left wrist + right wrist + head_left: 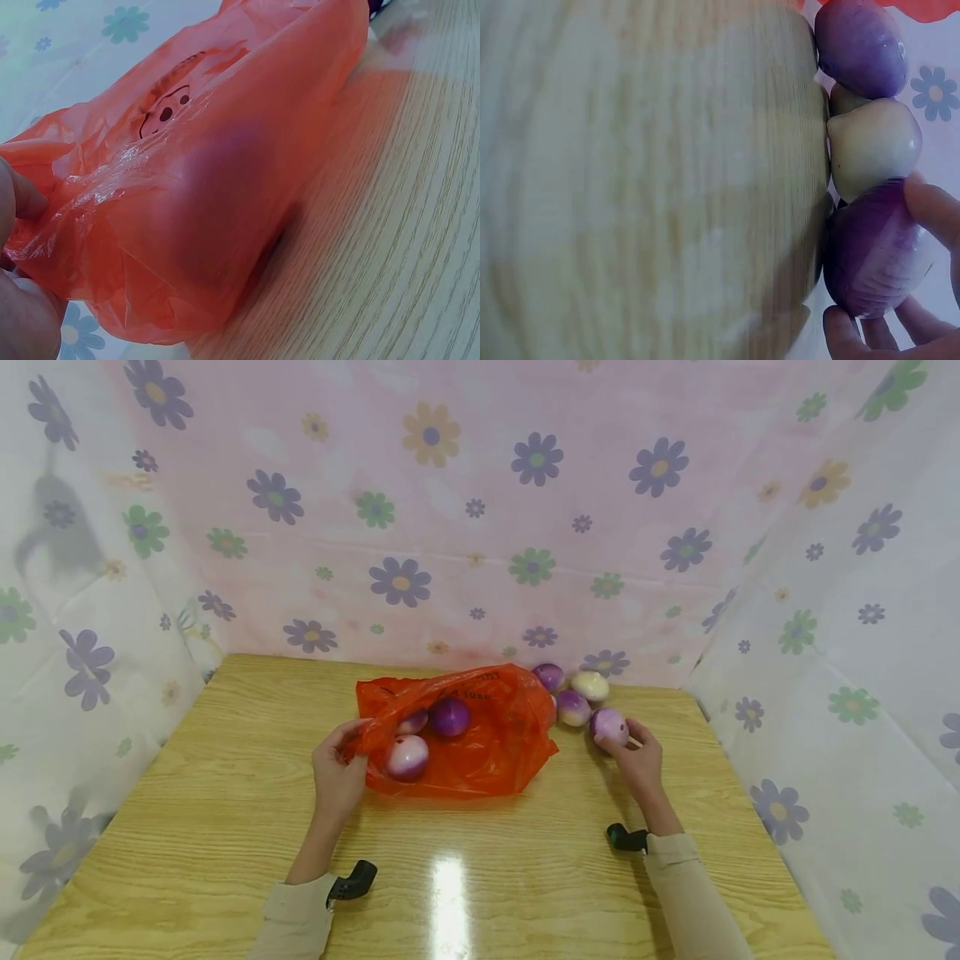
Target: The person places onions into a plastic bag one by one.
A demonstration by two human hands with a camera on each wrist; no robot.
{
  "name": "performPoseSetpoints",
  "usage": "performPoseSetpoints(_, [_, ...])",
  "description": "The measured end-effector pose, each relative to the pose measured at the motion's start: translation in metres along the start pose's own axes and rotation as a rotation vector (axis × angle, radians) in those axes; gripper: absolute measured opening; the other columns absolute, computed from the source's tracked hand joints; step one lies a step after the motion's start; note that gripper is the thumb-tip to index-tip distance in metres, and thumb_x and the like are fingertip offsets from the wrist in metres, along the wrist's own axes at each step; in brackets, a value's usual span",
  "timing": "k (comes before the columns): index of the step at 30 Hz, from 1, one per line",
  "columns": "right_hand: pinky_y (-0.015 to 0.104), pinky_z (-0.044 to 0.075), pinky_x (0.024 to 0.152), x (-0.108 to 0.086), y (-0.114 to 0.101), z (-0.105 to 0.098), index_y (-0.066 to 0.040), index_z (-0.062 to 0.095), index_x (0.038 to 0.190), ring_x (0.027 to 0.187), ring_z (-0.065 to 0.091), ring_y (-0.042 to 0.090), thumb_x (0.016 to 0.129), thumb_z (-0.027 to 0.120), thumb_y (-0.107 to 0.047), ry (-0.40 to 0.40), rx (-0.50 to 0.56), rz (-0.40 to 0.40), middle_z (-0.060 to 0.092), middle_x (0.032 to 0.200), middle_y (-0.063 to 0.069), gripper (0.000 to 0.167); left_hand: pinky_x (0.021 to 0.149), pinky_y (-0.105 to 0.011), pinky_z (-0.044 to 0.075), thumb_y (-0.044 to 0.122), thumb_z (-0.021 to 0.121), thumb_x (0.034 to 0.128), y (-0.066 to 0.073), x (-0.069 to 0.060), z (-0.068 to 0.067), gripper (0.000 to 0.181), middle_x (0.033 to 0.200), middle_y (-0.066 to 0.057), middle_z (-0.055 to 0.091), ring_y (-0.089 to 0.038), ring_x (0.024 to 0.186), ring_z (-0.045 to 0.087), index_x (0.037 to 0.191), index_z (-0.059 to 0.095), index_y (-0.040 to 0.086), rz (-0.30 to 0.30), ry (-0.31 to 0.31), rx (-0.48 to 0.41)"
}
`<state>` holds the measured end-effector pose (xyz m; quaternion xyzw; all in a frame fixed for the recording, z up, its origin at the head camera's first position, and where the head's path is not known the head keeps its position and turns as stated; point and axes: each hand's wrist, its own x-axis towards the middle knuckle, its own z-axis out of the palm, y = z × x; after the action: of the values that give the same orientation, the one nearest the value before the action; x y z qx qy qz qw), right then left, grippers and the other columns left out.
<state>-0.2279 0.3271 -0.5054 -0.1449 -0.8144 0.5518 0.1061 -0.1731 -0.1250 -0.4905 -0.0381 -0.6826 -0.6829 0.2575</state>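
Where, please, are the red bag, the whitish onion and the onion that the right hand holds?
Red bag (487, 767): head view, a bare lower part of its plastic.
Whitish onion (590, 686): head view, the middle of its visible side.
Held onion (874, 253): right wrist view, the middle of its purple skin.

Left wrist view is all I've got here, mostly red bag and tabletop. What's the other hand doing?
Observer: The right hand holds an onion, off to the right of the bag.
Operator: Okay, any loose ones besides that?
Observer: Yes, the head view shows at least three more by the bag's right end, including a pale onion.
Operator: And can you see into the bag?
Observer: Yes, three show through its open side in the head view; farthest right is a deep purple onion.
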Motion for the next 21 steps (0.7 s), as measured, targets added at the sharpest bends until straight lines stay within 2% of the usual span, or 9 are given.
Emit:
performPoseSetpoints(4, [0.006, 0.047, 0.072, -0.002, 0.001, -0.002, 0.001, 0.05, 0.145, 0.116, 0.059, 0.031, 0.085, 0.083, -0.017, -0.02, -0.014, -0.022, 0.052, 0.14, 0.023, 0.071, 0.083, -0.012, 0.053, -0.016, 0.058, 0.091, 0.0, 0.0, 0.0, 0.028, 0.104, -0.013, 0.071, -0.005, 0.091, 0.064, 0.114, 0.071, -0.007, -0.012, -0.003, 0.004])
performPoseSetpoints(8, [0.007, 0.049, 0.073, -0.003, 0.002, -0.001, 0.002, 0.05, 0.145, 0.117, 0.06, 0.033, 0.084, 0.084, -0.013, -0.034, -0.022, -0.036, 0.052, 0.14, 0.025, 0.071, 0.084, -0.013, 0.053, -0.017, 0.058, 0.091, 0.001, 0.0, 0.001, 0.028, 0.105, -0.021, 0.069, -0.006, 0.092, 0.063, 0.114, 0.071, -0.006, -0.014, -0.007, 0.012])
performPoseSetpoints(13, [0.007, 0.049, 0.072, -0.008, -0.001, -0.003, 0.004, 0.049, 0.145, 0.119, 0.059, 0.038, 0.083, 0.085, -0.013, -0.053, -0.021, -0.038, 0.052, 0.139, 0.027, 0.074, 0.085, -0.011, 0.053, -0.018, 0.057, 0.0902, 0.002, -0.001, 0.001, 0.03, 0.107, -0.025, 0.069, -0.004, 0.092, 0.063, 0.115, 0.07, -0.007, -0.015, -0.003, 0.028])
performPoseSetpoints(21, [0.005, 0.047, 0.072, -0.012, -0.003, -0.004, 0.003, 0.049, 0.146, 0.119, 0.059, 0.039, 0.082, 0.086, -0.016, -0.053, -0.042, -0.032, 0.053, 0.14, 0.027, 0.075, 0.083, -0.011, 0.053, -0.016, 0.058, 0.0909, 0.002, -0.002, 0.001, 0.029, 0.107, -0.019, 0.07, -0.004, 0.091, 0.063, 0.116, 0.07, -0.007, -0.04, 0.009, 0.023])
